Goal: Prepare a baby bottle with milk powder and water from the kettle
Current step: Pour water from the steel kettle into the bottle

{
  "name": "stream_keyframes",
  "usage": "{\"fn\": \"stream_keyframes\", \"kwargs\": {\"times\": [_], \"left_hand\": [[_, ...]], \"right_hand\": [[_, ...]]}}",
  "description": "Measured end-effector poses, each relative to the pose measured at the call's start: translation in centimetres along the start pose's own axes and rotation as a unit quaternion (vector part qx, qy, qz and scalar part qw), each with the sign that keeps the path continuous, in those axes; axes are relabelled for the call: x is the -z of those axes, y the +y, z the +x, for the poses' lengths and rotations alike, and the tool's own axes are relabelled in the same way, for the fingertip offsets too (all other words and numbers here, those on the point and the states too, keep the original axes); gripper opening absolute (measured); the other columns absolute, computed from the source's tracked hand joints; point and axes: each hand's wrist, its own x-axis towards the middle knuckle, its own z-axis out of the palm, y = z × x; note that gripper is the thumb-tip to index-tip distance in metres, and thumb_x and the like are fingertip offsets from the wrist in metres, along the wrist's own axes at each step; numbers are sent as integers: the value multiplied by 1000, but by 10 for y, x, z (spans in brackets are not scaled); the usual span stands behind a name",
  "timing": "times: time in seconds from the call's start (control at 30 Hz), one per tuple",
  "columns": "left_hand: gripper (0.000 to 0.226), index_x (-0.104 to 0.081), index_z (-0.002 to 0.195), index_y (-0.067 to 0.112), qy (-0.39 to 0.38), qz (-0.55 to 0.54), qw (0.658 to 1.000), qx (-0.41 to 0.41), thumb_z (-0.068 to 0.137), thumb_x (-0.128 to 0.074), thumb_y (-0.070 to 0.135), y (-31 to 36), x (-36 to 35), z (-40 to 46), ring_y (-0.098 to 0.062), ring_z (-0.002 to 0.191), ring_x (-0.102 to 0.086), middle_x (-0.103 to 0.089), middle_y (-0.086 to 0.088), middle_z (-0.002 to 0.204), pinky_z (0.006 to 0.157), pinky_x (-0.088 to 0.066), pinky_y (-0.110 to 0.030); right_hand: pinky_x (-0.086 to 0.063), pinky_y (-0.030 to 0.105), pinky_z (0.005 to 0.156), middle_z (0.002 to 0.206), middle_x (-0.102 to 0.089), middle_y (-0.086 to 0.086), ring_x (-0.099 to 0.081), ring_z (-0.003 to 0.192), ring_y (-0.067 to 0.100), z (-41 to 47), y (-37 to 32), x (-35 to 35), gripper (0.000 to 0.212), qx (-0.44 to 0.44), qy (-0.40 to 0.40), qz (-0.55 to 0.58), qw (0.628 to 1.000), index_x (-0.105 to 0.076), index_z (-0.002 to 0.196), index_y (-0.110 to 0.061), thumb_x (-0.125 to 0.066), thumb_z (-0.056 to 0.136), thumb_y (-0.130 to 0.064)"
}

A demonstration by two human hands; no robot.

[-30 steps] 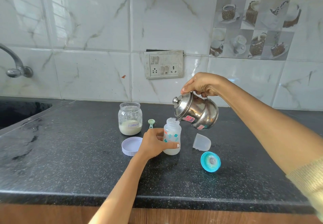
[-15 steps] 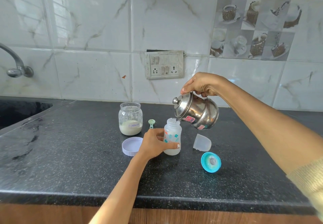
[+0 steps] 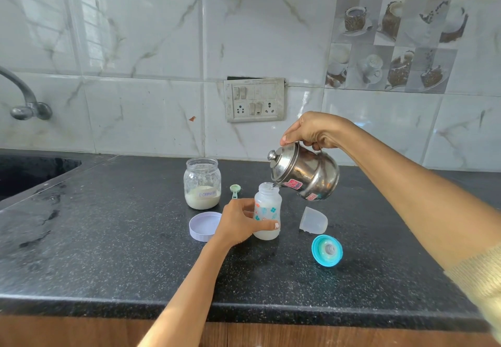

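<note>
A small clear baby bottle [image 3: 268, 205] with printed flowers stands upright on the black counter [image 3: 108, 251], whitish liquid at its bottom. My left hand [image 3: 241, 222] grips its lower half from the left. My right hand [image 3: 314, 131] holds a steel kettle [image 3: 306, 173] by its handle, thumb on the lid, tilted left with the spout over the bottle's open mouth. A glass jar [image 3: 202, 183] of milk powder stands open behind, with a small green scoop [image 3: 234, 190] beside it.
The jar's lilac lid [image 3: 204, 226] lies left of my left hand. A clear bottle cap [image 3: 313, 219] and a teal nipple ring [image 3: 326, 250] lie right of the bottle. A sink [image 3: 29, 170] and tap [image 3: 24, 97] are at far left, a wall socket panel [image 3: 254, 100] behind.
Nothing has clearly moved; the kettle stays tilted over the bottle and my left hand keeps its hold.
</note>
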Motion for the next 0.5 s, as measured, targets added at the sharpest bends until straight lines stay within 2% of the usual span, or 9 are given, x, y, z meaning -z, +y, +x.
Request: {"fn": "stream_keyframes", "kwargs": {"times": [0.1, 0.23, 0.5], "left_hand": [[55, -67, 115, 17, 0, -1, 1000, -1, 65, -85, 29, -1, 0, 0, -14, 103, -64, -69, 1, 115, 88, -53, -30], [56, -66, 116, 16, 0, -1, 1000, 0, 65, -85, 29, -1, -1, 1, -15, 104, -64, -69, 0, 116, 90, -54, -32], [57, -66, 117, 16, -2, 5, 1000, 4, 65, -85, 30, -2, 0, 2, -15, 105, -64, -69, 0, 116, 91, -53, -34]], "right_hand": [[-29, 24, 47, 69, -44, 2, -31, 59, 12, -1, 0, 0, 5, 1, 0, 0, 1000, -72, 88, -14, -69, 85, -13], [-29, 24, 48, 72, -47, 2, -31, 59, 12, -1, -1, -1, 13, 4, 1, -4, 1000, -73, 97, -12, -69, 85, -14], [-29, 24, 48, 70, -46, 2, -30, 58, 12, -1, -1, -1, 10, 6, 3, -5, 1000, -73, 94, -13, -69, 86, -14]]}}
